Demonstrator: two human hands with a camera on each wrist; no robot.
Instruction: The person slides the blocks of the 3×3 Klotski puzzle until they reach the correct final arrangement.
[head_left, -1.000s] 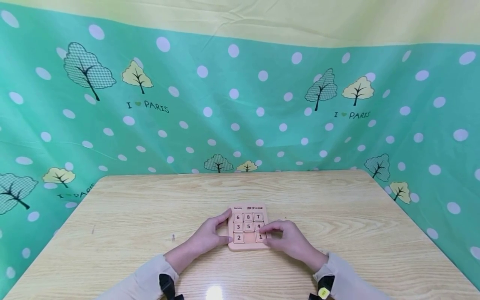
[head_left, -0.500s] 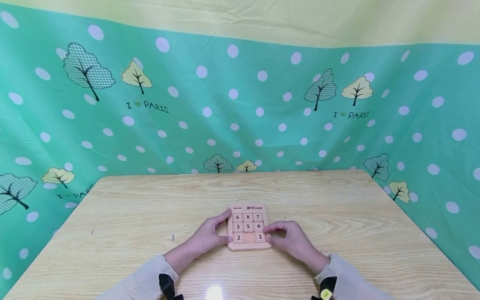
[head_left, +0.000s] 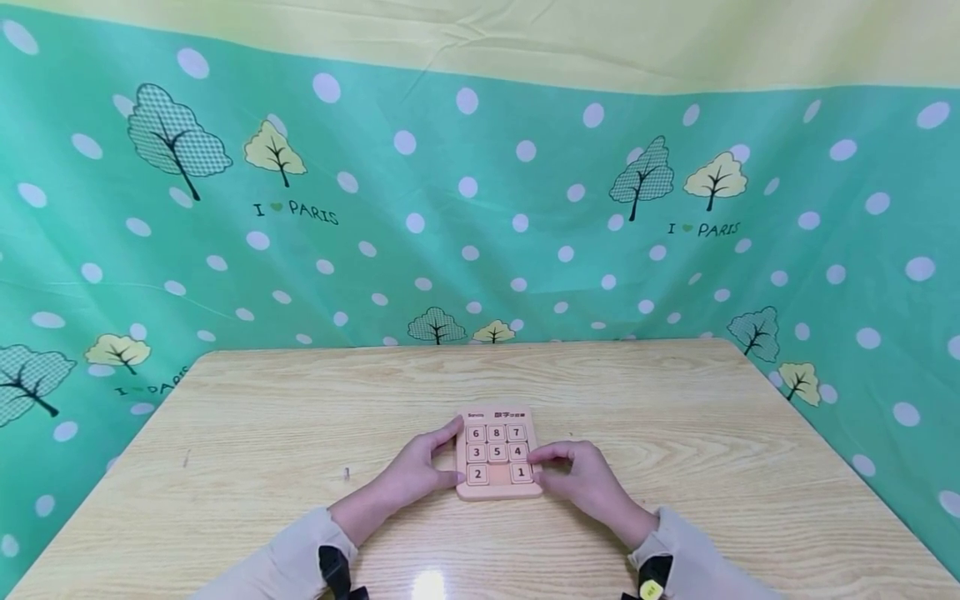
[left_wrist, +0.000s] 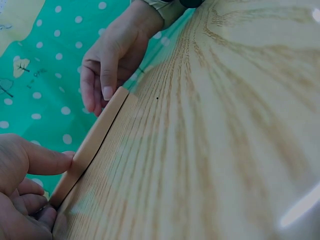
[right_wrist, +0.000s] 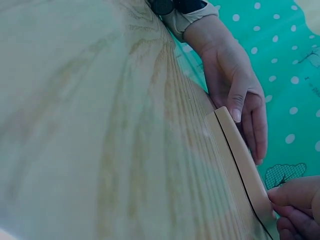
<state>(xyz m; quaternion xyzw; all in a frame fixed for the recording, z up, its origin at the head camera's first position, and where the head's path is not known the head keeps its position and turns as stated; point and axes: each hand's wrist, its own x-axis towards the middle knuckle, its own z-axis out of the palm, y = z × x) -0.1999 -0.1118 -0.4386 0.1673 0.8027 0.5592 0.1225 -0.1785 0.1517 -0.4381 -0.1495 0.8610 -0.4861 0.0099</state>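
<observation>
A pink number sliding puzzle (head_left: 499, 493) lies flat on the table, several numbered tiles in its frame. Its rows read 6, 8, 7, then 3, 5, 4, then 2, a gap and 1. My left hand (head_left: 417, 473) holds the left side, thumb by the near corner and a finger by the far one. Along the right side, my right hand (head_left: 581, 479) grips the frame beside the 1 tile (head_left: 521, 472), its index finger near the 4 tile (head_left: 517, 452). In the right wrist view the right thumb touches the puzzle's edge (right_wrist: 242, 162); curled fingers sit below.
The wooden table (head_left: 300, 400) carries a small dark mark (head_left: 347, 473) left of the hands. A green dotted cloth (head_left: 480, 208) hangs behind and at both sides. Light glares on the near tabletop.
My right fingers have drawn back slightly to the right, off the 4 and 1 tiles to the frame's edge. The tile order is the same, and my left hand stays put.
</observation>
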